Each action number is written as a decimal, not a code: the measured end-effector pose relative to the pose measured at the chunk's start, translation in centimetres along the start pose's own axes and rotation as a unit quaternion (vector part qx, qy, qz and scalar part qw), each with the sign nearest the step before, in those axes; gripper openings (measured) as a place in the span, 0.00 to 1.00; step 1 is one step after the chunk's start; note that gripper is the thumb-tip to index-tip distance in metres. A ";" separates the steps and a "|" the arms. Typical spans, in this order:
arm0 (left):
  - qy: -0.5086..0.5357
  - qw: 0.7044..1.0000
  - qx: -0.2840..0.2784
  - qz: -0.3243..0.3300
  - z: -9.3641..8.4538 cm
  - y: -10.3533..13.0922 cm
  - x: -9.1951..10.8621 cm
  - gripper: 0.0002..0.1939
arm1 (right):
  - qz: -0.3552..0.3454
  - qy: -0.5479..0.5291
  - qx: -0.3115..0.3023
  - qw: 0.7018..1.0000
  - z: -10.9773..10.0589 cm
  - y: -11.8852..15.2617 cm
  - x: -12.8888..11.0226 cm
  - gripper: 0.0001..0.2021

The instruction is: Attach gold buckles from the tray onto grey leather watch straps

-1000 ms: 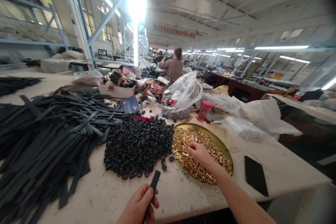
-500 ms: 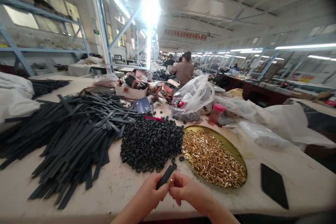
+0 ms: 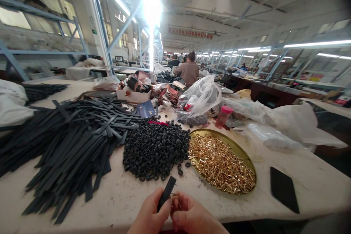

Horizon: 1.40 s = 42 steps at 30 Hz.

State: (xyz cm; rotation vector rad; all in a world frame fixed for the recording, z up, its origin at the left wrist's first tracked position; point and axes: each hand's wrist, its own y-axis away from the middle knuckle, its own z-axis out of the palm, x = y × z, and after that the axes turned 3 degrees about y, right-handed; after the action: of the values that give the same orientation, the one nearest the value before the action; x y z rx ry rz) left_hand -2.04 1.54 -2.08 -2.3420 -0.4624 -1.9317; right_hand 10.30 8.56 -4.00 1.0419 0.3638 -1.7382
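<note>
"What do we have in our left hand (image 3: 152, 208)?"

"We have it closed around a flat dark strip (image 3: 166, 192), whose free end points up and away toward the far right."

"And our right hand (image 3: 190, 212)?"

"Its fingertips are narrowed on a small shiny gold-coloured metal piece (image 3: 174, 199), just beside the strip. We cannot tell whether the two touch."

"Where are we, then?"

"At the near edge of a pale tabletop (image 3: 115, 204), with a heap of small black rings (image 3: 155, 150) beyond our hands."

"What flanks that heap?"

"On its right we see a round gold-coloured tray (image 3: 242, 153) of shiny gold-coloured pieces (image 3: 219, 164); on its left, a broad pile of long flat dark strips (image 3: 79, 150). Right of the tray lies a thin black rectangular slab (image 3: 283, 190)."
</note>
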 end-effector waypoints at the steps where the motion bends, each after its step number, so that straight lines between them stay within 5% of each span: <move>1: -0.013 1.000 0.015 0.015 0.1 0.1 -0.1 0.09 | -0.021 0.018 0.022 0.999 0.1 -0.2 0.2 0.16; 5: -0.047 0.998 0.039 0.022 0.4 0.2 -0.4 0.12 | -0.053 -0.013 0.116 0.992 0.3 -0.5 0.8 0.12; 11: -0.084 0.996 0.020 0.005 0.3 0.9 -0.4 0.12 | -0.019 -0.151 0.143 0.978 0.2 0.1 1.2 0.09; 20: -0.131 0.989 -0.050 -0.046 -0.3 2.0 -0.9 0.15 | -0.081 -0.041 0.231 0.969 -0.2 0.0 1.3 0.12; 30: -0.169 0.984 -0.039 -0.039 -0.7 2.5 -1.0 0.16 | -0.019 -0.218 0.224 0.950 0.2 0.2 2.0 0.15; 42: -0.248 0.966 -0.073 0.014 -1.0 2.3 -0.9 0.16 | -0.031 -0.119 0.221 0.967 0.8 0.2 2.3 0.20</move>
State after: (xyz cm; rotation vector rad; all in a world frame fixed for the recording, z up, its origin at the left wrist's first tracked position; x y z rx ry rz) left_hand -2.51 -1.11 -2.43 -2.9109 -0.3152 -1.3917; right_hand 9.88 6.54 -5.26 1.1218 -0.1549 -2.0289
